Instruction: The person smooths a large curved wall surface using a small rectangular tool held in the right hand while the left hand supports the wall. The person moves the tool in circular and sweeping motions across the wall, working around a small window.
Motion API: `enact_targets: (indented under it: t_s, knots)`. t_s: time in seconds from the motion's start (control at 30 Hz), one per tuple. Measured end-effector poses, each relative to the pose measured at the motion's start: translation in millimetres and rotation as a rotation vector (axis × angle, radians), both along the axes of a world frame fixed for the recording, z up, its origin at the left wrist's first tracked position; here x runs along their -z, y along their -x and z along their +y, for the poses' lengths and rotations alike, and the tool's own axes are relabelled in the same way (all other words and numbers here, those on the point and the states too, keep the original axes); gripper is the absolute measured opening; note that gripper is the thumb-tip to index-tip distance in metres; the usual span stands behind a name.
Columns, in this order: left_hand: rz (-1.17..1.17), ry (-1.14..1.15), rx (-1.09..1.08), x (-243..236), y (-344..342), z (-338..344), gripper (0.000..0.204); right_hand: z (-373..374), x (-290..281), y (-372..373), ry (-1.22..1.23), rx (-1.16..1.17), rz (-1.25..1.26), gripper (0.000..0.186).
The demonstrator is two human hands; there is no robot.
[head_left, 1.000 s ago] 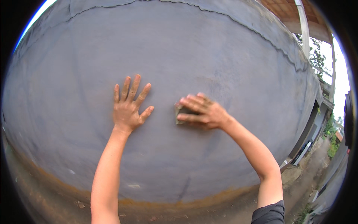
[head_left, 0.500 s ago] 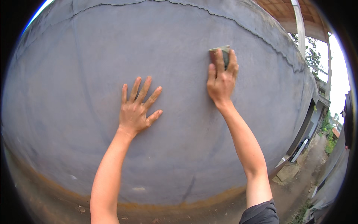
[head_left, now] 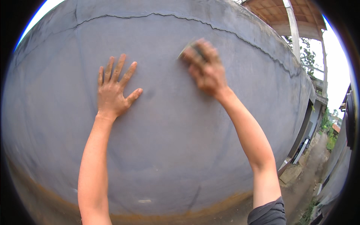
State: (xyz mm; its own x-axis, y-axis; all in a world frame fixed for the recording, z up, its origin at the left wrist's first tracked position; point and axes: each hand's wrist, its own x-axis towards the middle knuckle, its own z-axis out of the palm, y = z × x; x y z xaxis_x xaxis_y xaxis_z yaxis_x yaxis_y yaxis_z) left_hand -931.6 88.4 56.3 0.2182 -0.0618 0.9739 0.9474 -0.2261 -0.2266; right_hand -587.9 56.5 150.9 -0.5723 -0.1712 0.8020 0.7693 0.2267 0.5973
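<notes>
A broad grey plastered wall (head_left: 168, 135) fills most of the view in front of me. Flat against it on the left rests my left hand (head_left: 113, 94), fingers spread, with nothing in it. My right hand (head_left: 210, 73), smeared by motion, presses a piece of sandpaper (head_left: 183, 51) to the wall, higher up and right of centre. Only the sandpaper's pale edge and a dark greenish part show past my fingers; its underside is hidden. Dust coats the fingers of both hands.
A jagged crack (head_left: 153, 14) runs along the upper wall. At the right, a dirt path (head_left: 315, 161) leads past a doorway and a stone slab (head_left: 290, 174). A post (head_left: 292, 28) holds up a wooden roof (head_left: 279, 13). Brown ground borders the wall's base.
My right hand has slid left across the wall with the sandpaper, tilting leftward. My left hand has shifted up and to the left, still spread. The view has tipped slightly upward.
</notes>
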Motion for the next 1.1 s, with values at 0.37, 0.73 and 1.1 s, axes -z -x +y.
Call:
enact_targets:
  t_s: [0.37,0.73,1.1]
  knots:
    - [-0.064,-0.025,0.016,1,-5,4,0.078,19,-40,17,-0.18,-0.058,0.536,0.05]
    - [-0.16,-0.027,0.024,5,-5,7,0.077,23,-52,27,-0.241,-0.056,0.681,0.053]
    - [-0.019,0.001,-0.024,3,38,14,0.075,37,-45,49,-0.242,0.02,0.485,0.053]
